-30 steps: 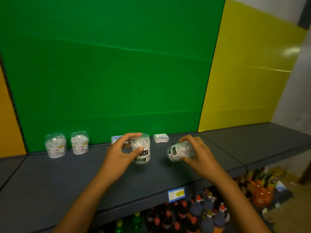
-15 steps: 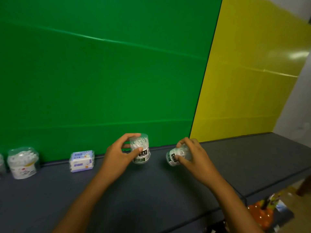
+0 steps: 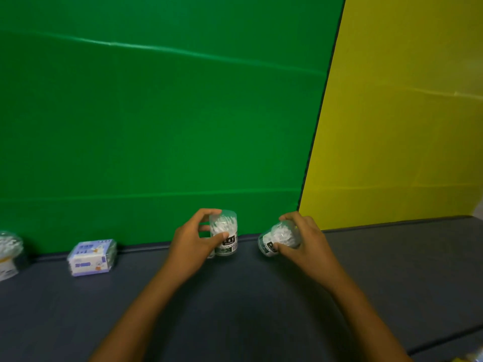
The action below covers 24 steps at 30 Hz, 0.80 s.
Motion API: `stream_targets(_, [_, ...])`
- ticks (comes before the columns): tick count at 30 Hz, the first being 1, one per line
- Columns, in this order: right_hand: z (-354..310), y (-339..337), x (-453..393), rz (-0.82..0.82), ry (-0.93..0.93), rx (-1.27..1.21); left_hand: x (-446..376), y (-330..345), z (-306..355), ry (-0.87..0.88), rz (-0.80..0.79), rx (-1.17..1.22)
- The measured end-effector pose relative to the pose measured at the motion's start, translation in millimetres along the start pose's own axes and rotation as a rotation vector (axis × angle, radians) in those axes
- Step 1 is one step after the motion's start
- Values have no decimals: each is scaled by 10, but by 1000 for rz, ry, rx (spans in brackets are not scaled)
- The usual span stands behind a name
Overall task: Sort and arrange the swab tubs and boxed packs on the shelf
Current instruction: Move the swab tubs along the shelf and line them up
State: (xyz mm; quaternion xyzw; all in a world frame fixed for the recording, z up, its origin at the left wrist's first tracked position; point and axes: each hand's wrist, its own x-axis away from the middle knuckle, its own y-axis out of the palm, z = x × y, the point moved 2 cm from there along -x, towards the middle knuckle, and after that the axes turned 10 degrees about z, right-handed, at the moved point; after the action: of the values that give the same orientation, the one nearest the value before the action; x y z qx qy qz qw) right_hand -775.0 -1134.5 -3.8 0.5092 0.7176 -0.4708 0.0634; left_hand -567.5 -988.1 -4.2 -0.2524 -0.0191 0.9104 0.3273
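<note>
My left hand (image 3: pixel 192 244) grips a clear upright swab tub (image 3: pixel 225 235) with a dark label, close to the green back panel. My right hand (image 3: pixel 307 246) holds a second clear swab tub (image 3: pixel 277 237), tilted with its base toward the left, just above the dark grey shelf (image 3: pixel 235 309). A blue and white boxed pack (image 3: pixel 91 257) lies on the shelf at the left. Another swab tub (image 3: pixel 9 253) with a white label stands at the far left edge, partly cut off.
A green back panel (image 3: pixel 156 113) and a yellow back panel (image 3: pixel 405 113) rise behind the shelf and meet just behind my right hand. The shelf's front edge (image 3: pixel 444 340) runs across the lower right corner.
Both hands carried their tubs back toward the panels. The view shifted right and forward, so the left tubs and the boxed pack slid toward the left edge and the lower shelf's bottles left the view.
</note>
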Motion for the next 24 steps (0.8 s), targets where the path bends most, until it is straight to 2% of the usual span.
stream_targets(6, [408,61,-329,-52,-60,-56,-63,472,-147,-26,89,-62])
stream_targets(16, [889,407,-490,67,-26,-257,-77,1112,-542,-64,181,-139])
stream_targets(24, [1026,512,-519,130,17,-351,-54,1332,-612,-7,192,-162])
